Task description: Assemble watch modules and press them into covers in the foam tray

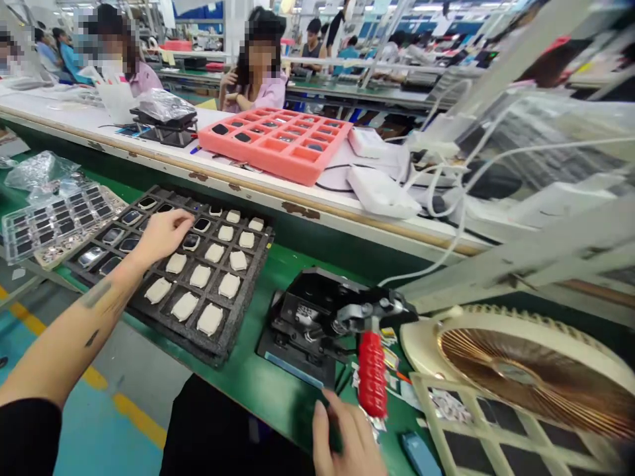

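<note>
My left hand (167, 235) is over a black foam tray (224, 344), its thumb and fingers brought together above one of the compartments. Whatever may be between the fingertips is hidden. Dark-faced, watch-like cases (113, 236) fill the tray's left side, and pale rounded-square pieces (209, 320) sit in the compartments on the right. Near the bench's front edge, my right hand (347, 436) has its thumb and fingers apart and holds nothing. Just beyond it stands a black toggle-clamp press fixture (317, 311) with a red grip handle (372, 375).
A pink foam tray (278, 142) of dark parts rests on the raised white shelf (171, 155). Clear plastic trays (59, 221) lie far left. A beige fan (520, 363) and a pale divided tray (471, 423) occupy the right. White cables hang there. Co-workers sit opposite.
</note>
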Action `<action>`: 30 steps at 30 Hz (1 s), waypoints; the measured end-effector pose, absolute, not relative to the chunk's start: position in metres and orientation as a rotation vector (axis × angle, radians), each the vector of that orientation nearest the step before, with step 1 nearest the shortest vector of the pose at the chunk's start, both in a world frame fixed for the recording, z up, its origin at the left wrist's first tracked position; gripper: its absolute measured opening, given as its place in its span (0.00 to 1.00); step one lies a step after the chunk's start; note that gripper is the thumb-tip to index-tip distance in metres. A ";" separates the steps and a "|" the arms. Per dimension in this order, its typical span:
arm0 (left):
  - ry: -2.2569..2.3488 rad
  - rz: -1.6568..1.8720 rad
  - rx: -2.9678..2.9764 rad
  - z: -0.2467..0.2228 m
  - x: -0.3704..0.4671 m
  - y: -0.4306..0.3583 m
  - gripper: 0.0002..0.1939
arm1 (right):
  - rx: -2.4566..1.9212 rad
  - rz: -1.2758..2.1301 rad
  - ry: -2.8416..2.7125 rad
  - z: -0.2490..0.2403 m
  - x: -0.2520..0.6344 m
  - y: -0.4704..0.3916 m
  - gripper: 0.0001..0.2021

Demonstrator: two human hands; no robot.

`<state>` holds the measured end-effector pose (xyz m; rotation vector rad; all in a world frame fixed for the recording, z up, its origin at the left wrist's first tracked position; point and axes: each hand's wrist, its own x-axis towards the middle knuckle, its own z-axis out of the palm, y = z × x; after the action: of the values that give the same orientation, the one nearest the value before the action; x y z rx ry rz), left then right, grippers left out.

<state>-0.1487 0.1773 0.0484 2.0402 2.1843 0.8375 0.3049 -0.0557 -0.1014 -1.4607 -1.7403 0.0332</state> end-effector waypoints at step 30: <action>2.366 0.051 2.007 0.049 -0.144 0.148 0.19 | -1.249 0.239 -1.669 -0.100 0.355 -0.073 0.13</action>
<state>-0.1445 0.1483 0.0492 2.0067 2.3661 0.0509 0.3550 -0.0732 -0.1001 -1.2485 -1.6695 0.2389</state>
